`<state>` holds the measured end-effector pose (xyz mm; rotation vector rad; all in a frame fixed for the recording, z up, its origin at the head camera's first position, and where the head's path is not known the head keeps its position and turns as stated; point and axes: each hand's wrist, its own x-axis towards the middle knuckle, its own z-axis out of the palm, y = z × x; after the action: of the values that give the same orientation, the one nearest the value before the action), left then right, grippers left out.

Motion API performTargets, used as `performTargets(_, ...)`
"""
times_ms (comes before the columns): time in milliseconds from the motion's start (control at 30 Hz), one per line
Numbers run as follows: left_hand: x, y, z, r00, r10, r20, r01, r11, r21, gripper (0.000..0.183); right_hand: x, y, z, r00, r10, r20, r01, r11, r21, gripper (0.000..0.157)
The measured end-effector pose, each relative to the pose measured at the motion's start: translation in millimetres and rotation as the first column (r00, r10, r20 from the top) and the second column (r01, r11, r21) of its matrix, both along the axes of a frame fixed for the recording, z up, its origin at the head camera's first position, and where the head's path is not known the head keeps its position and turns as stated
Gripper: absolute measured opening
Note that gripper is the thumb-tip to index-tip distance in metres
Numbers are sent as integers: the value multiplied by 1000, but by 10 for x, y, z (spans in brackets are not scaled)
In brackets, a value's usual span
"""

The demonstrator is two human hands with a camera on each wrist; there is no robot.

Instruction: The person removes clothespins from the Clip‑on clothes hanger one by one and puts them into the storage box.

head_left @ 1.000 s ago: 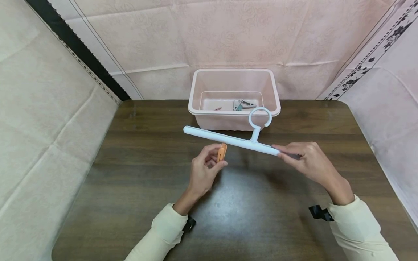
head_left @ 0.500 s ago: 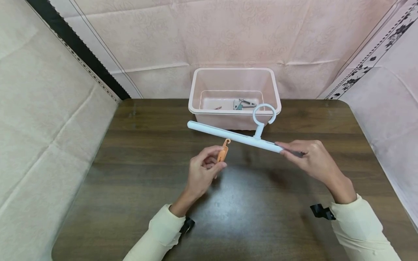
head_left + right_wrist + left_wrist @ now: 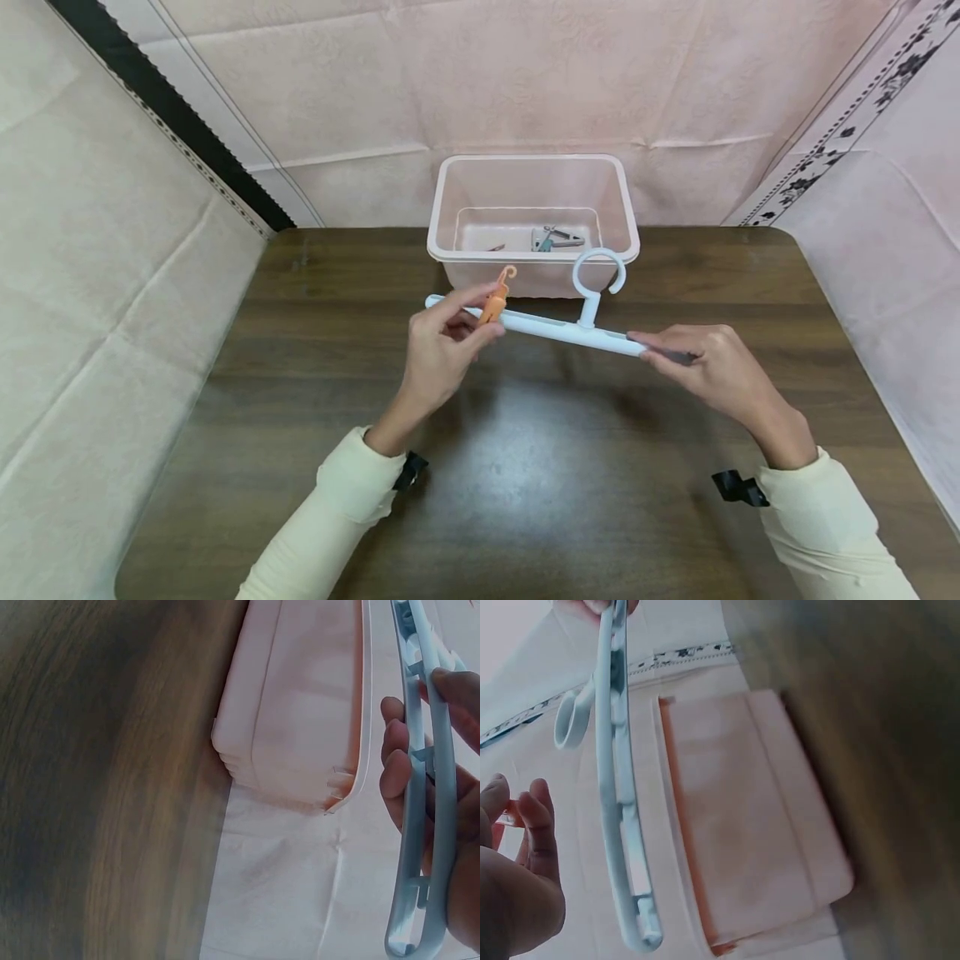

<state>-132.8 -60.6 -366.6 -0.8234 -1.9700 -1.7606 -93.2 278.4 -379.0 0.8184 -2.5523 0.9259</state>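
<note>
My left hand (image 3: 438,354) pinches an orange hook-topped clothespin (image 3: 494,307) between thumb and fingers, its small hook pointing up. In the head view the clothespin overlaps the left part of a light blue plastic clothes hanger (image 3: 558,331). The hanger is held up, its round hook upward and its bar sloping down to the right. My right hand (image 3: 708,367) grips the bar's right end. Slots and small crosspieces show along the hanger (image 3: 442,795) in the right wrist view, with the right hand's fingers (image 3: 396,746) curled round it. The left wrist view mostly hides the clothespin behind the fingers.
A pale pink plastic basin (image 3: 480,256) stands at the table's back edge, just behind the hanger. Several small metal and teal pieces (image 3: 557,239) lie inside it. The brown wooden table (image 3: 525,500) backs onto a cloth-covered wall (image 3: 525,83).
My left hand has moved up and to the left with the orange clothespin, now over the hanger's left part. The hanger has shifted only slightly; the right hand keeps its grip.
</note>
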Motion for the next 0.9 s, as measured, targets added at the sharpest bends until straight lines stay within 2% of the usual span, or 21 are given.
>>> performTargets(167, -142, -36, 150, 999, 39, -19, -39, 998, -39, 55, -8, 3, -1, 1000, 12, -12, -12, 1000, 9, 38)
performTargets(300, -230, -67, 206, 997, 79, -13, -80, 994, -70, 58, -8, 1, -2, 1000, 14, -20, -14, 1000, 20, 38)
performTargets(633, -576, -81, 258, 979, 203, -33, -206, 964, -169, 44, 20, 18, 2, 1000, 4, -7, -4, 1000, 7, 38)
performTargets(900, -821, -92, 279, 972, 236, -8, -230, 938, -261, 34, 20, 43, -29, 1000, 14, -5, -14, 1000, -8, 39)
